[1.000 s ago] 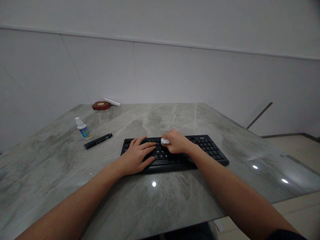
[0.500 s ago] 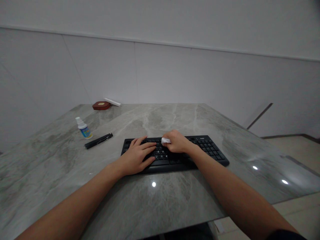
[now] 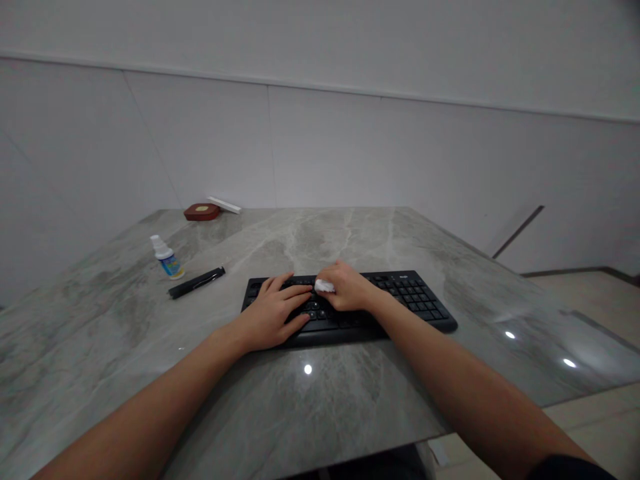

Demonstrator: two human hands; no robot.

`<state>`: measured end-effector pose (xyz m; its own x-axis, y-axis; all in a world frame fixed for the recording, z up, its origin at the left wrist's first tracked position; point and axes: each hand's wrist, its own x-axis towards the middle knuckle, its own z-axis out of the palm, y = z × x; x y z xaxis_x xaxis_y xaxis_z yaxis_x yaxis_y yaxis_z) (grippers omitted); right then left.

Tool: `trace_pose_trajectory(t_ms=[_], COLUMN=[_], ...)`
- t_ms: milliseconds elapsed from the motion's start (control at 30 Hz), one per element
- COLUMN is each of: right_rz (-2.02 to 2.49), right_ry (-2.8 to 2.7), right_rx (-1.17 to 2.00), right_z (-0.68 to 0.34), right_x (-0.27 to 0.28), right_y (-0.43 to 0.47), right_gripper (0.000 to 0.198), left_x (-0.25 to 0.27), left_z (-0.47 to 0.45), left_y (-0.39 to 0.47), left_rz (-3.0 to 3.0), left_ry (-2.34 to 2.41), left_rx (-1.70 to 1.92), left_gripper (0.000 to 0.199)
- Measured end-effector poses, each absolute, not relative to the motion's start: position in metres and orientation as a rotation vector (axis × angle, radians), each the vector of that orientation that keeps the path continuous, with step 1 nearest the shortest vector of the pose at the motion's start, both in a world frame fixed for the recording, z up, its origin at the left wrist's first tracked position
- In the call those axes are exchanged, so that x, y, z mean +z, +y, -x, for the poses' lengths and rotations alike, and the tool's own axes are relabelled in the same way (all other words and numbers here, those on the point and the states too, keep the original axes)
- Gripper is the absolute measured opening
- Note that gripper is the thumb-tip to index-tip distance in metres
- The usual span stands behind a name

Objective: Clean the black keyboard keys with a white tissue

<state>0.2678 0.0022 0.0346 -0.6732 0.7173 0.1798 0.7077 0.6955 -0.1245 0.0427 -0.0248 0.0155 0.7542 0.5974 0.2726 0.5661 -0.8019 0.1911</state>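
A black keyboard point(image 3: 423, 300) lies flat near the front of the marble-patterned table. My left hand point(image 3: 277, 313) rests on its left part, fingers spread apart and pointing right. Over the middle keys, my right hand point(image 3: 345, 287) is closed around a crumpled white tissue point(image 3: 325, 286). The tissue sticks out at the fingertips, close to the left hand's fingers, and is held down at the keys. The right hand covers part of the key rows beneath it.
To the left stands a white spray bottle point(image 3: 170, 262) with a blue label. Beside it lies a black brush-like tool point(image 3: 197, 283). A red-brown box point(image 3: 202, 212) and a white flat box point(image 3: 225, 205) sit at the back, near the wall point(image 3: 320, 147). The table point(image 3: 340, 407) ends at the front and right.
My right hand has slid a little left and slightly nearer along the keys with the tissue. The left hand has stayed in place.
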Motion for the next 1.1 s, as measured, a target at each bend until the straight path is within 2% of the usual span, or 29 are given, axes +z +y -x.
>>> trace_pose_trajectory(t_ms=[300, 467, 667, 767, 867, 967, 1100], right_rz=[1.253, 1.287, 1.369, 1.718, 2.205, 2.495, 2.570], right_ry=[-2.734, -2.607, -2.574, -2.213, -1.720, -1.452, -1.470], right_rx=[0.101, 0.004, 0.212, 0.026, -0.107, -0.010, 0.188], right_z=[-0.269, -0.270, -0.277, -0.294, -0.322, -0.351, -0.375], right_x=[0.041, 0.035, 0.041, 0.049, 0.051, 0.045, 0.032], right_y=[0.004, 0.006, 0.009, 0.015, 0.025, 0.031, 0.035], right_gripper=[0.011, 0.014, 0.009, 0.018, 0.031, 0.037, 0.035], left_x=[0.017, 0.017, 0.018, 0.020, 0.022, 0.023, 0.022], left_z=[-0.043, -0.044, -0.043, -0.043, -0.042, -0.042, -0.042], left_y=[-0.025, -0.026, -0.026, -0.027, -0.028, -0.030, -0.030], left_rz=[-2.855, -2.856, -2.864, -2.861, -2.871, -2.894, -2.902], left_ry=[0.939, 0.948, 0.938, 0.922, 0.843, 0.765, 0.752], left_rx=[0.497, 0.492, 0.474, 0.452, 0.405, 0.357, 0.349], left_gripper=[0.040, 0.041, 0.041, 0.043, 0.058, 0.074, 0.074])
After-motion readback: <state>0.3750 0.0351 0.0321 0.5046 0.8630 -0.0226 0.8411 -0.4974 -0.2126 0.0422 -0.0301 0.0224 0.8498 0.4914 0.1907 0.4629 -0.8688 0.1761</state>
